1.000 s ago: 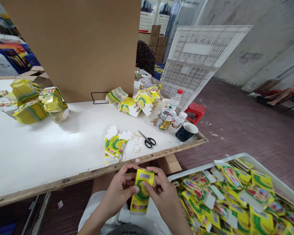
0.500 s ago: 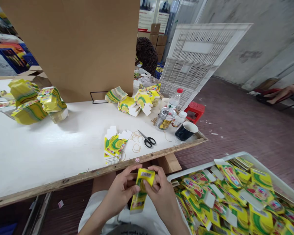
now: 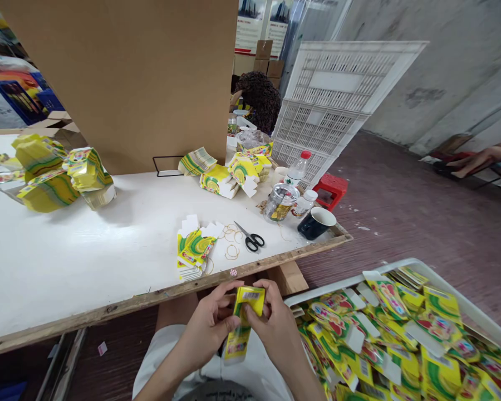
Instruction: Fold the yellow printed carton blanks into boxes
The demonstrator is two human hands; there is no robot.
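Above my lap, both hands hold one small yellow and green printed carton [image 3: 239, 340], its barcode end up. My left hand [image 3: 211, 323] is closed on its left side, thumb on the front. My right hand [image 3: 271, 314] grips the upper right part, with the thumb pressed on the face. On the table in front of them lies a small stack of flat cartons [image 3: 194, 248] with white flaps. Scissors [image 3: 250, 236] with black handles rest to the right of that stack, beside several rubber bands [image 3: 232, 252].
To my right a pale plastic tub [image 3: 417, 264] is heaped with yellow cartons. A dark mug [image 3: 316, 224], a clear jar [image 3: 281, 203] and bottles stand at the table's right corner. Carton bundles [image 3: 50, 189] sit at left; a cardboard sheet [image 3: 150, 83] rises behind. Another person [image 3: 259, 100] bends beyond.
The carton has turned slightly in my hands and shows more of its side. My hands stay in nearly the same place. The person behind has shifted to the right.
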